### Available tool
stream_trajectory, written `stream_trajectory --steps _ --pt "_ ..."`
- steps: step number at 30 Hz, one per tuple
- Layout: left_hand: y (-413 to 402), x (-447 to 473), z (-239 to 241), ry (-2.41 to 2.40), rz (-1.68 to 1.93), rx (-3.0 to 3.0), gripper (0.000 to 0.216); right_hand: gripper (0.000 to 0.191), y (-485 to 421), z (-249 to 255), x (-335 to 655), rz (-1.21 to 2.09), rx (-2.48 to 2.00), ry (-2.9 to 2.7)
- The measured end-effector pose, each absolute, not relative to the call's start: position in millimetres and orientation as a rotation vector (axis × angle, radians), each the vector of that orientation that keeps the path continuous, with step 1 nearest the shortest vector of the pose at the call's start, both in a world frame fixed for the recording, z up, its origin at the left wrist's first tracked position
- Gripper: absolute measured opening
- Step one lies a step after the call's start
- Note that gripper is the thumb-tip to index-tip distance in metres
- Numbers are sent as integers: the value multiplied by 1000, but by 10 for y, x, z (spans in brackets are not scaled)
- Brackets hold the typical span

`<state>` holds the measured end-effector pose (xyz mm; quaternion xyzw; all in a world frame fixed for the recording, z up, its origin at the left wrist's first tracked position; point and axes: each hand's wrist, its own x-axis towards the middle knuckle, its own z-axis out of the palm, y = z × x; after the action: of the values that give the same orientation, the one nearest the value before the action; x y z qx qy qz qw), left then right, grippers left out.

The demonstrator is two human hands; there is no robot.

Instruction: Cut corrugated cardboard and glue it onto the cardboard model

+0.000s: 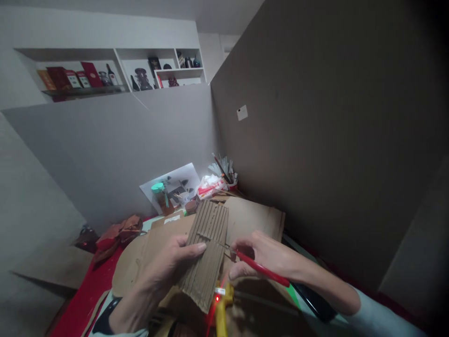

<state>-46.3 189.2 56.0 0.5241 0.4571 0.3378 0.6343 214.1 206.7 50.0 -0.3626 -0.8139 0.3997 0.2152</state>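
My left hand (159, 274) grips a long strip of ribbed corrugated cardboard (206, 250), thumb pressed across its middle, holding it tilted above the table. My right hand (266, 257) is closed in a pinch around a thin red-handled tool (261, 269), whose metal tip touches the strip's right edge near the middle. A yellow glue gun (221, 309) with a red light glowing lies just below the strip, between my wrists.
Flat brown cardboard sheets (252, 217) cover the red table (87, 295). At the back stand a teal-capped jar (161, 196), a printed sheet (175, 180) and a cup of brushes (226, 175). Grey partition walls (315, 140) close in behind and right. Wall shelves (115, 75) hold bottles and boxes.
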Motion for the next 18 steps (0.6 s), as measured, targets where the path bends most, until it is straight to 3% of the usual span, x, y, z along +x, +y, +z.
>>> stream_trajectory --steps 6,18 --pt "1921 -366 517 1057 716 1222 32 48 2045 499 2269 1120 -968 -2270" --pt "2018 -136 528 996 591 1255 25 59 2090 407 2213 1080 -977 -2188"
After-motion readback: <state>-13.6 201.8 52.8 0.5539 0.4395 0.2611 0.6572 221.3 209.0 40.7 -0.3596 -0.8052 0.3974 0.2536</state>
